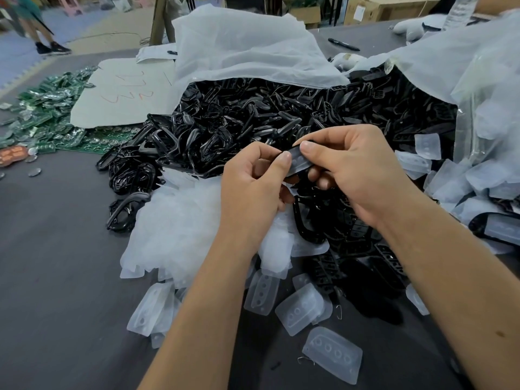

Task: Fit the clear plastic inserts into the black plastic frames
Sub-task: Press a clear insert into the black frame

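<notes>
My left hand [253, 187] and right hand [354, 175] both pinch one clear insert [299, 161] in their fingers, above the black frames [253, 119] piled on the counter [56, 249].

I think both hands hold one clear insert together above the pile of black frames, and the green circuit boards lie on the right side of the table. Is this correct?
Not fully. The head view shows the green circuit boards on the left side of the table, not the right. The rest holds: the left hand and right hand hold one clear insert together above the pile of black frames.
</notes>
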Motion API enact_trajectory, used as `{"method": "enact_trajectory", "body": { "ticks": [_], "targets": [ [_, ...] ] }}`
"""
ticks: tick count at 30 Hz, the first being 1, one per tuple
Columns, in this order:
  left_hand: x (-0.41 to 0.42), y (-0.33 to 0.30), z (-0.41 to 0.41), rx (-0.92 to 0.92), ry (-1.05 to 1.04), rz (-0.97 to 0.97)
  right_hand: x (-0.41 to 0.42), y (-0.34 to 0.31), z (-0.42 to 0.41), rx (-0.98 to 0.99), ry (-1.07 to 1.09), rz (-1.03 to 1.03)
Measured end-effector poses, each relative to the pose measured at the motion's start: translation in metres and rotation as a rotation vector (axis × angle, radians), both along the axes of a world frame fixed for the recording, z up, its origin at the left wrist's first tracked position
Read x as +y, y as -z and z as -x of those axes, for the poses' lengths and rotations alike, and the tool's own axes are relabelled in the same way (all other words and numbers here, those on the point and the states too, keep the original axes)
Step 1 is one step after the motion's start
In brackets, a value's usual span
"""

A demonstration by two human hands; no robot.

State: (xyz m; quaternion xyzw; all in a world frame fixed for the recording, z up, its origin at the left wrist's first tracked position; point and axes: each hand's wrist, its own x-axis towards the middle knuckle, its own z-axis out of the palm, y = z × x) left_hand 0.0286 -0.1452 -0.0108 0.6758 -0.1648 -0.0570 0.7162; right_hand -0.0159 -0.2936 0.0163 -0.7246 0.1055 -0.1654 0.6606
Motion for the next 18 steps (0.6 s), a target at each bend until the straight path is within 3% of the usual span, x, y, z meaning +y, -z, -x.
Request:
{"method": "enact_trajectory", "body": {
  "ticks": [12, 18],
  "targets": [
    [-0.0002, 0.0017, -0.0026, -0.004, -0.035, -0.015, 0.0041, 0.0013, 0.0017, -0.03, -0.012, 0.094],
    [0.0008, 0.0012, -0.0015, -0.041, -0.021, -0.025, 0.0047, 0.0008, 0.0005, -0.021, -0.038, -0.079]
  ]
}}
